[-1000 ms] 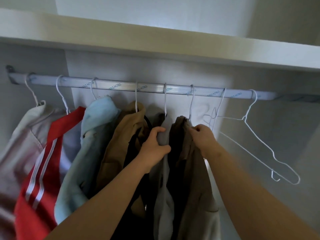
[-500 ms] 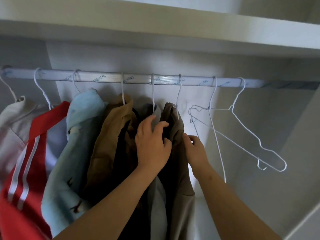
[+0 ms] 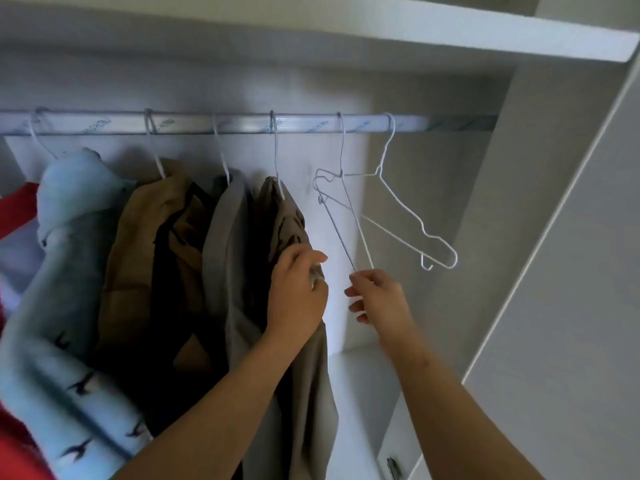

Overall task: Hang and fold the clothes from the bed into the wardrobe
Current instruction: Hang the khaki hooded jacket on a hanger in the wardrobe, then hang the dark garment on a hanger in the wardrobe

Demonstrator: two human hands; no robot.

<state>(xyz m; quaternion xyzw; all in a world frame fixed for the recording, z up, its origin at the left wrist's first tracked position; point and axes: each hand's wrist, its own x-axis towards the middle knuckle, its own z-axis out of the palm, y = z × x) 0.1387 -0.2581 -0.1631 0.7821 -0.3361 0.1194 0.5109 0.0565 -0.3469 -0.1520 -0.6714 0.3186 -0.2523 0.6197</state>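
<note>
left hand (image 3: 298, 292) stays on the front edge of the brown garment (image 3: 287, 220), mid-frame, fingers curled into the cloth. right hand (image 3: 377, 299) has come off that garment and moved right; its fingers now pinch the low end of the nearer empty hanger (image 3: 341, 223). Read: this piece is hung, next hanger being fetched. The clothes hang bunched and creased on the rail (image 3: 242, 123), left to centre; second empty hanger (image 3: 408, 216) sits right of centre

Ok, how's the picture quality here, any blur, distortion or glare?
Head view: the wide-angle lens tilts the shelf edge and slants the side panel; the light blue garment at lower left is motion-smeared; light is soft and dim, no harsh glare.
</note>
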